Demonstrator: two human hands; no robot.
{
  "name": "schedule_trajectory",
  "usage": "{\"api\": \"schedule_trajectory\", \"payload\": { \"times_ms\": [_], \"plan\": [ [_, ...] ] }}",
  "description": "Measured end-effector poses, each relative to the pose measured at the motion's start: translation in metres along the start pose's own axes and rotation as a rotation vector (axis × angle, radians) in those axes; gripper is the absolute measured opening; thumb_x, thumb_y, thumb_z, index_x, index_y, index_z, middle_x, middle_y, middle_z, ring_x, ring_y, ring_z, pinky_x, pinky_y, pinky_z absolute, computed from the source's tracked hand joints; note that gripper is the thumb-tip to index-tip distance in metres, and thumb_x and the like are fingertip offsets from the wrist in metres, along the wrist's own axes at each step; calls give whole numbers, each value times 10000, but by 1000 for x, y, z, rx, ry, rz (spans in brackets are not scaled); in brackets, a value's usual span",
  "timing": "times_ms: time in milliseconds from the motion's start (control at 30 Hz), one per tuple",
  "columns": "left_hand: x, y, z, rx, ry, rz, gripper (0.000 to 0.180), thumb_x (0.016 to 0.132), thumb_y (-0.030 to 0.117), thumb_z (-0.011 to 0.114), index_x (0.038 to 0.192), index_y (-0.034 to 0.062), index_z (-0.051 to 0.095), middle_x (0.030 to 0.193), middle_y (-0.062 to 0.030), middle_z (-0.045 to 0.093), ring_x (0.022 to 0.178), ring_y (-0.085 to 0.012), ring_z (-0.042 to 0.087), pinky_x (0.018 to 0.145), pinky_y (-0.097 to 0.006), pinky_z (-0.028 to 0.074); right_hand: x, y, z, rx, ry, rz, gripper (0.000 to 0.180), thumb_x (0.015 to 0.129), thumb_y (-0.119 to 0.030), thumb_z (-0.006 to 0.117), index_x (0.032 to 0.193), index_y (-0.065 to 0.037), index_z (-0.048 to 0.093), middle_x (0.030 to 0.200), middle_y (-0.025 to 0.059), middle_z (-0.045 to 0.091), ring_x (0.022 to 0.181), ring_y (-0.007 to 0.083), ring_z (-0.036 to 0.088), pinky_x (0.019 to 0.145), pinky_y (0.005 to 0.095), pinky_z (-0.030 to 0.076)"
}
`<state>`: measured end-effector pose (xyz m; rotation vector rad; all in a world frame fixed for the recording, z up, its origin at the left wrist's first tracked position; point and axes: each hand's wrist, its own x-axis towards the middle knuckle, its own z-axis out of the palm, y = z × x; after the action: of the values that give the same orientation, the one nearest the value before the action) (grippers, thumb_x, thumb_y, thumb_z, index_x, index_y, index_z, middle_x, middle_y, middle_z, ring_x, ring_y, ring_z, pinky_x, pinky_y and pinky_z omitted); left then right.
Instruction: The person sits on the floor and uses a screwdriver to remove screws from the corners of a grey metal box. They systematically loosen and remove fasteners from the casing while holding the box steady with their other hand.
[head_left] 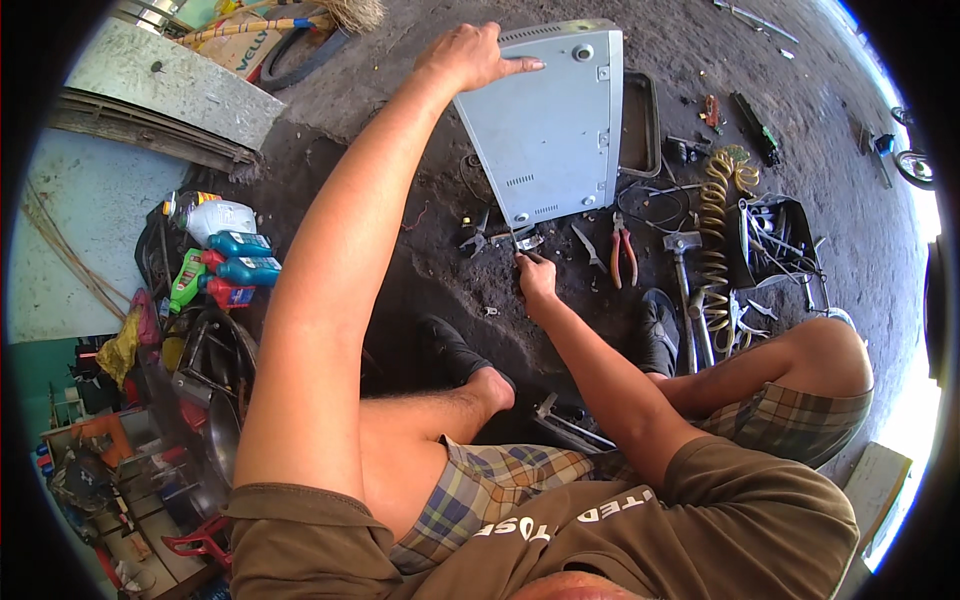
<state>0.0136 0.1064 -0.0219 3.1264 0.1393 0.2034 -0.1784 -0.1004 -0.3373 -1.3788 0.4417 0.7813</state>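
Note:
A flat grey-blue metal case (555,120) with round feet and vent slots stands tilted up on the dark ground. My left hand (470,60) grips its far edge, thumb on the face and fingers over the rim. Down by the near left corner of the case, my right hand (536,278) is closed around a thin tool (515,240); its handle is mostly hidden in my fingers. Pliers with reddish handles (625,255) lie right of that hand, beside a thin pointed metal piece (588,246). Another pair of pliers (478,238) lies to its left.
A hammer (684,245), a coiled hose (714,200) and a black bin of tools (768,255) are at the right. Behind the case lies a dark tray (650,130). Several bottles (235,255) stand at the left. My feet are close to the work.

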Motion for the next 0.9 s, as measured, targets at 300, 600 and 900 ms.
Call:
{"api": "schedule_trajectory", "payload": {
  "times_ms": [300,600,900],
  "plan": [
    [1,1,2,4,3,-4,1138,760,964,656,1343,-14,667,1247,-292,749,1239,-424,721,1056,-569,590,25,29,-26,658,-392,286,228,1065,-304,615,930,-136,688,794,14,641,544,193,499,476,332,373],
    [-1,2,-2,3,-14,-13,1133,765,961,654,1340,-15,669,1250,-292,749,1241,-430,718,1059,-565,588,29,37,-28,331,77,-22,349,1025,-357,694,1200,-57,714,897,100,758,665,210,652,523,370,495],
    [2,-1,-2,-11,-21,-7,1132,769,963,647,1338,-16,671,1260,-287,748,1253,-429,711,1065,-561,583,25,38,-24,-321,135,-493,197,1033,-311,682,1106,-128,678,890,41,691,580,161,555,467,299,387]
  ]
}}
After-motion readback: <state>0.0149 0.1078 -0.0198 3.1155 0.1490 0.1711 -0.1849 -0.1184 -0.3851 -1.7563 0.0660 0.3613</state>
